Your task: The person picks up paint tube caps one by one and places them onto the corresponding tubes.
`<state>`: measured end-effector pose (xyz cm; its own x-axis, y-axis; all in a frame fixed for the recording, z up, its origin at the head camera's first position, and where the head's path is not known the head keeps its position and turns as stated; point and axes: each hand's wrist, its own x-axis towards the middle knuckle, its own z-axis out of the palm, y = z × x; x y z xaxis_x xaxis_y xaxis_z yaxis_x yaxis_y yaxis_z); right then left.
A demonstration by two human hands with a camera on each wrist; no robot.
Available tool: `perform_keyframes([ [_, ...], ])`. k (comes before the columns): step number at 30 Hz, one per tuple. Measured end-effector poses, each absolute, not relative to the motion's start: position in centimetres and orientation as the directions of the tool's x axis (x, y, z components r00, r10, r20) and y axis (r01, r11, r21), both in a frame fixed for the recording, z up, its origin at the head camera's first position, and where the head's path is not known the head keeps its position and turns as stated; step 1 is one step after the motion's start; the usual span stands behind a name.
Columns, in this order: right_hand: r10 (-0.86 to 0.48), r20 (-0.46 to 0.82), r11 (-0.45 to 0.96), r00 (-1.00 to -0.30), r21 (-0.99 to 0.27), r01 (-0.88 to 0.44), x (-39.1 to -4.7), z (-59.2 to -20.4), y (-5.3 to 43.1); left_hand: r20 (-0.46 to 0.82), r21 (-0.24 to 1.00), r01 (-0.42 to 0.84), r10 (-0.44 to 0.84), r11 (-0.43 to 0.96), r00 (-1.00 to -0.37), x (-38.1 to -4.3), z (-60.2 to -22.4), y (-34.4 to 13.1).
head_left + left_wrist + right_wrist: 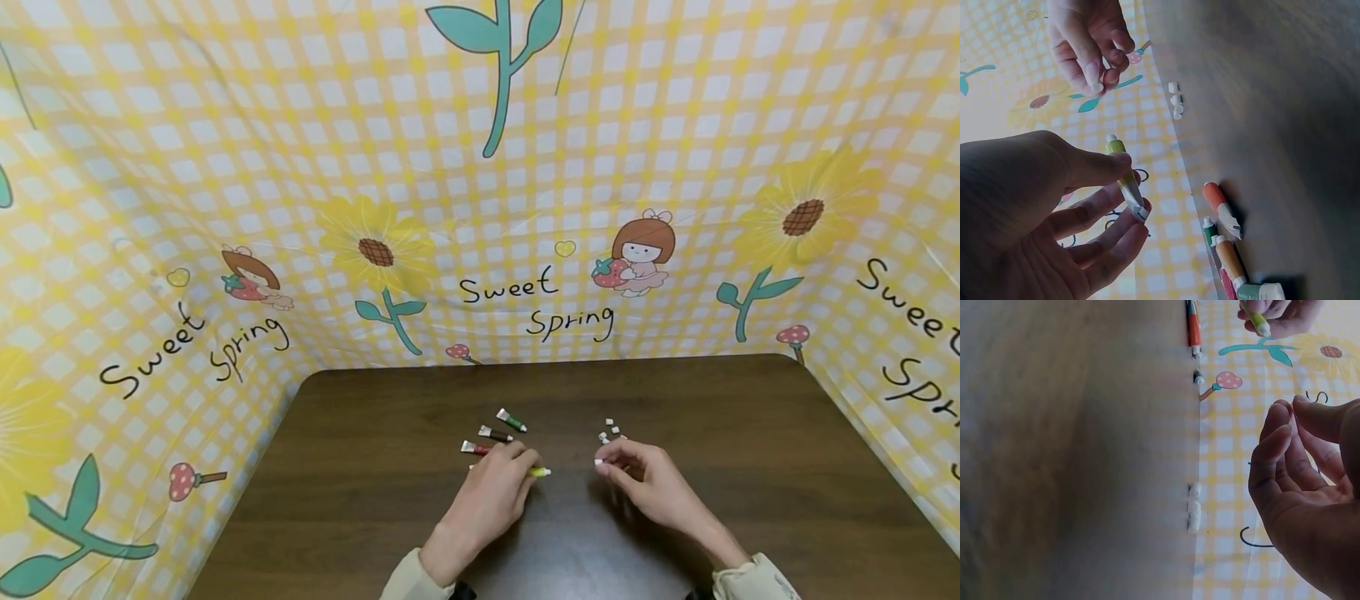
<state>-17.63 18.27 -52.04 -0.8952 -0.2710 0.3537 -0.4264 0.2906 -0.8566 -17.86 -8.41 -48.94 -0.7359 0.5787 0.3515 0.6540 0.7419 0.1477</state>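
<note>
Left hand [489,492]: thumb and curled fingers pinch the yellow tube [1127,184], white tip toward the right hand [656,483]. Right hand: thumb and fingertips are pressed together on a small white cap [598,462]. Cap and tube are apart.

Status, as I judge it from where I stand: partway. The yellow tube looks uncapped — the held cap is probably its own — but I cannot tell whether caps are coming off or going on.

Just beyond the right hand, at least four loose caps [615,430] lie clustered on the counter [360,508]. Beyond the left hand lie the green tube [513,419], brown tube [495,433] and red tube [477,449], roughly side by side, crimped ends to the left; the left wrist view shows at least five tubes lying there. Their tips are too small to confirm as capped or bare, so the remaining count cannot be fixed. Outermost: a checked cloth [480,200] behind the counter.
</note>
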Motion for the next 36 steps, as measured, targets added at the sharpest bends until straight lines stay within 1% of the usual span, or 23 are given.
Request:
perform_keyframes([
  [11, -0.284, 0.336, 0.296, -0.898, -0.860, -0.416, -17.3, -52.4, 17.3, 0.412, 0.122, 0.694, 0.600, 0.710, -0.686, -17.7, -48.9, -8.1],
  [17, -0.272, 0.333, 0.261, -0.903, -0.878, -0.402, -17.1, -52.1, 17.0, 0.438, 0.119, 0.711, 0.606, 0.693, -0.664, -17.7, -48.8, -8.0],
  [23, -0.283, 0.339, 0.236, -0.897, -0.882, -0.408, -16.8, -52.0, 16.8, 0.456, 0.121, 0.721, 0.607, 0.683, -0.651, -17.5, -48.6, -7.9],
  [30, -0.282, 0.323, 0.256, -0.903, -0.882, -0.395, -16.8, -51.8, 16.7, 0.470, 0.123, 0.729, 0.608, 0.673, -0.640, -17.5, -48.3, -7.9],
  [36, -0.297, 0.316, 0.241, -0.901, -0.888, -0.391, -16.6, -51.7, 16.3, 0.476, 0.114, 0.741, 0.619, 0.661, -0.625, -17.4, -48.2, -7.8],
])
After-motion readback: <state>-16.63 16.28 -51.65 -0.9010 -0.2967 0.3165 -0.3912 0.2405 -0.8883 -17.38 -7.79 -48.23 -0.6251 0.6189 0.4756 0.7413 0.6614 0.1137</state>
